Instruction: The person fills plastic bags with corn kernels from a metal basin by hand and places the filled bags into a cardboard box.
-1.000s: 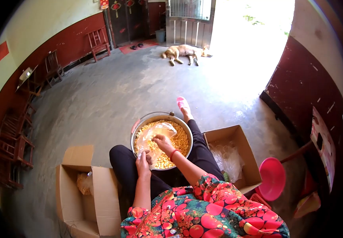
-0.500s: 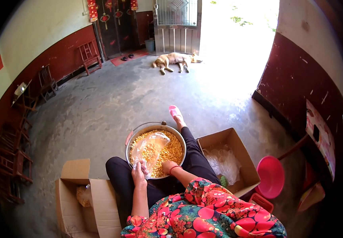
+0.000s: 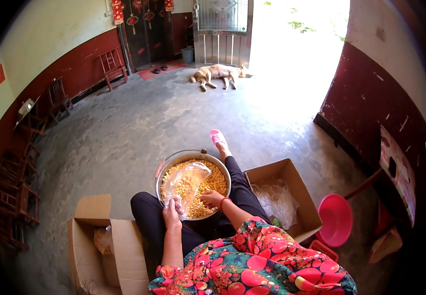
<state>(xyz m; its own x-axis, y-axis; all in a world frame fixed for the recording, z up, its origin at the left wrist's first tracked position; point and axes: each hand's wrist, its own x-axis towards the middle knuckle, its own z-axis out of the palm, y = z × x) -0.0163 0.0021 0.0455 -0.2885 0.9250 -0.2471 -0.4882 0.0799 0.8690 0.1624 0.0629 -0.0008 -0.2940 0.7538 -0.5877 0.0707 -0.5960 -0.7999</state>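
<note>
A round metal pot (image 3: 159, 173) with a wire handle sits between my legs, filled with yellow corn kernels (image 3: 216, 178). Over its left part lies a clear plastic bag (image 3: 191, 178) with some kernels inside. My left hand (image 3: 172, 210) is closed on the bag's near edge at the pot's rim. My right hand (image 3: 213, 198), with a red band at the wrist, is over the kernels just right of the bag. Its fingers curl toward the bag, apparently round some kernels; the palm side is hidden.
An open cardboard box (image 3: 87, 255) at my left holds a filled bag (image 3: 103, 241). Another box (image 3: 299, 196) at my right contains clear plastic bags (image 3: 278, 202). Beside it stands a pink basin (image 3: 336, 220). A dog (image 3: 218, 74) lies near the doorway; chairs (image 3: 112, 68) line the left wall.
My right hand has come up out of the kernels and turned slightly toward the bag, so its fingers now show. My left hand and the bag stay nearly in place.
</note>
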